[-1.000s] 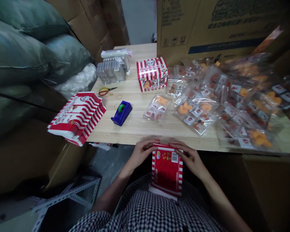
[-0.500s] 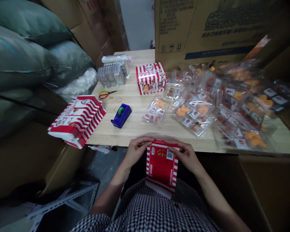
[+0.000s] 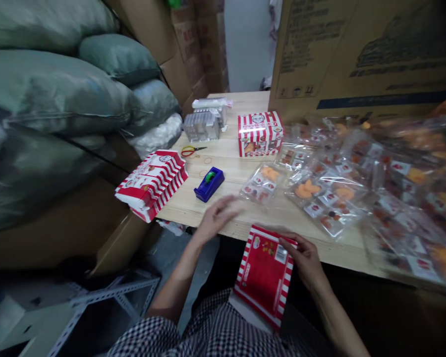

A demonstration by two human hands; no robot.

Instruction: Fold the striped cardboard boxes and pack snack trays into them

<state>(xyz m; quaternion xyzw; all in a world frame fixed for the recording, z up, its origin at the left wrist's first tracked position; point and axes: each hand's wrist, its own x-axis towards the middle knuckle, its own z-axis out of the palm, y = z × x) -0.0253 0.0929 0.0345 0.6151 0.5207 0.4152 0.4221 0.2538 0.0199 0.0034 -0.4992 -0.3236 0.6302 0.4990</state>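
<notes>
A red-and-white striped carton (image 3: 265,275) lies tilted against my lap, its printed side with a barcode facing up. My right hand (image 3: 303,253) grips the carton's upper right edge between thumb and fingers. Apart from the carton, my left hand (image 3: 217,216) is raised over the table's front edge, empty, with its fingers stretched out and smeared by motion. Just beyond it stands a blue tape dispenser (image 3: 209,184) with a green core. Flattened striped cartons (image 3: 152,183) are stacked to the left, at the table's edge.
An assembled striped box (image 3: 260,134) stands at the back, beside clear plastic cases (image 3: 202,125). Scissors (image 3: 193,150) and rubber bands (image 3: 207,160) lie nearby. Clear bags of toy food (image 3: 330,198) cover the right side. Green sacks (image 3: 59,94) pile up left; a large cardboard box (image 3: 342,59) stands behind.
My left hand has let go of the carton and moved up towards the tape dispenser. The right hand still holds the carton, now more tilted. The whole view has shifted left.
</notes>
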